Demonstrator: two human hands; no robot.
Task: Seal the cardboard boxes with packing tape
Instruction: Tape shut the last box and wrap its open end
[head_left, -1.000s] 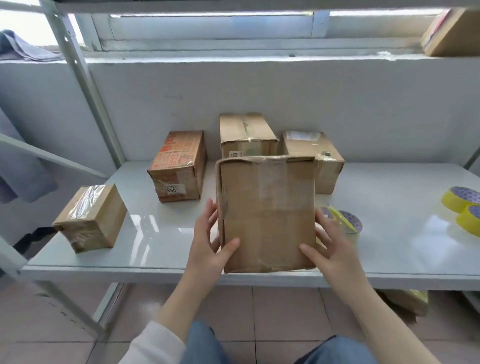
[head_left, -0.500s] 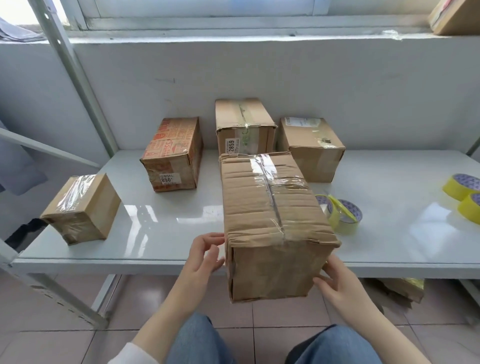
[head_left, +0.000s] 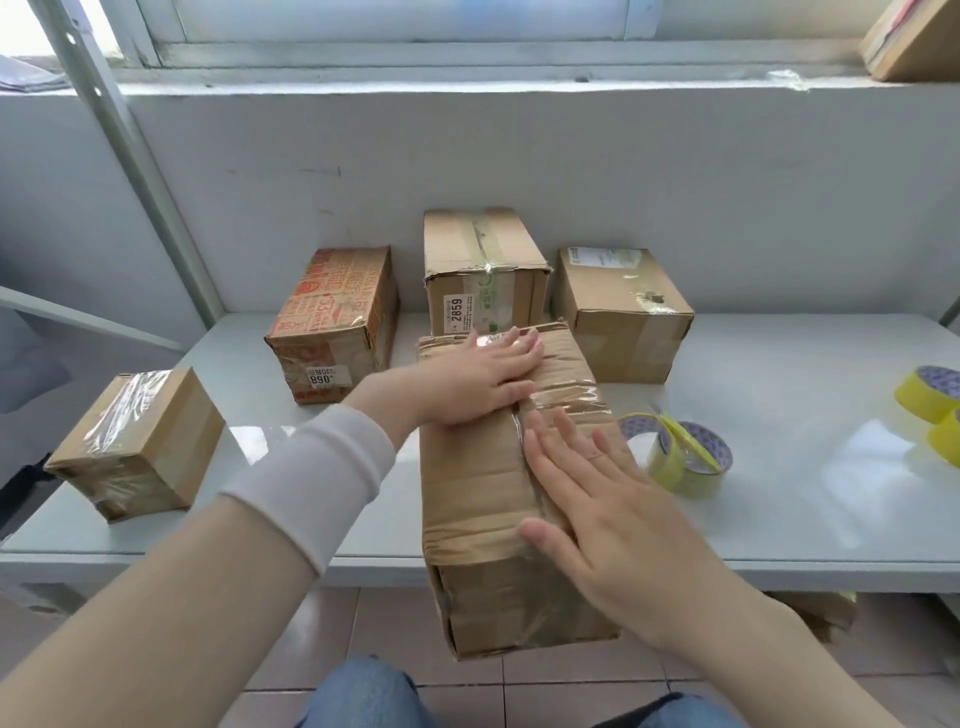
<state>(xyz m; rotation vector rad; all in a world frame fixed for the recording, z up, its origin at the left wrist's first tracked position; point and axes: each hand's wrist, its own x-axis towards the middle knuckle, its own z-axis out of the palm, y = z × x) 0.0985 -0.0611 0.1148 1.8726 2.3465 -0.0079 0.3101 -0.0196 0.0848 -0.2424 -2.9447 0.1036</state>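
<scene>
Brown cardboard is everywhere on the white table (head_left: 779, 493). At the far left stands a small box (head_left: 137, 441) wrapped in shiny clear film. Further back is a box with red print (head_left: 332, 322) and a label that reads 890.

The left hand (head_left: 478, 384), coming out of a white sleeve (head_left: 311, 483), lies flat on the far part of the long box (head_left: 467, 493). Its fingers are straight and close together, they press on the top and grip nothing. The long box lies in the middle of the table, and its near end hangs over the front edge. Clear tape (head_left: 566, 395) crosses its top and runs along the middle seam. Just behind it stands a box with the label 2859 (head_left: 483, 270).

The right hand (head_left: 602, 509) rests flat on the near part of the same top, beside the seam. Its fingers are straight and a little spread, and it holds nothing.

To the right at the back sits another taped box (head_left: 623, 312). Two tape rolls (head_left: 675, 457) lie just beside the long box, and two yellow rolls (head_left: 930, 395) lie at the right edge. One more box (head_left: 914, 41) is on the window ledge.
</scene>
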